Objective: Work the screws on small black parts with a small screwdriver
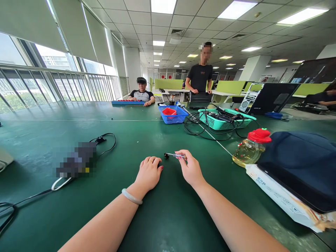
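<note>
Plainly, the right hand (190, 170) pinches what looks like a screwdriver (175, 155), a black part (166, 155) at its nine o'clock, while the left hand (149, 174) lies loose, empty.

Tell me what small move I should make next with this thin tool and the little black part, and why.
Probably slide the left hand over to pin the little black part. The right hand pinches the thin tool with its tip at the part, which lies unheld on the green table; the left hand rests flat just beside it.
</note>
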`<state>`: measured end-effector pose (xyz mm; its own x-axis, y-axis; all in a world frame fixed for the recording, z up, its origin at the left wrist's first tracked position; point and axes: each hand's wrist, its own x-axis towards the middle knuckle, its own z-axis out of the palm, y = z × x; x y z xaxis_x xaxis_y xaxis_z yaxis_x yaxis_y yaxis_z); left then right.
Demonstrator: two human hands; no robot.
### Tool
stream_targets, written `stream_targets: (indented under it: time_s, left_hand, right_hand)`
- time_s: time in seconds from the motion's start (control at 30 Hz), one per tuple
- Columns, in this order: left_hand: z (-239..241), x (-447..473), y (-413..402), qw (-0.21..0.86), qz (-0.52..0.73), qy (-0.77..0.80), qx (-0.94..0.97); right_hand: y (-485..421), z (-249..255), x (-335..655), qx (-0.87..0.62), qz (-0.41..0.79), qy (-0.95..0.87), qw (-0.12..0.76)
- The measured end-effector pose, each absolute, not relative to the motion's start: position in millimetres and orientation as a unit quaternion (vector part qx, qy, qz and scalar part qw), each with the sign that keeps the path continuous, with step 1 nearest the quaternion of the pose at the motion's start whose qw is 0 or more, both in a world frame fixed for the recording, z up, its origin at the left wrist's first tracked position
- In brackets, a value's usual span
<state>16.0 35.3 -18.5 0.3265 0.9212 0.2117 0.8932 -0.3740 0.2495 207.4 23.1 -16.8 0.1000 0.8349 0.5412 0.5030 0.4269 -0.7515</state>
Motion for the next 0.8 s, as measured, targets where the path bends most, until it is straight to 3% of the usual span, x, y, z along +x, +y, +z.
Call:
stream_targets:
  time_s: [0.6,0.8]
  left_hand:
    - [-18,16,45,0.072,0.163,0.575,0.798]
    - [-16,14,45,0.072,0.147,0.564,0.809]
  right_hand:
    - [13,-10,203,-0.427,0.152,-0.69,0.565]
    - [16,-13,209,-0.429,0.116,-0.65,0.617]
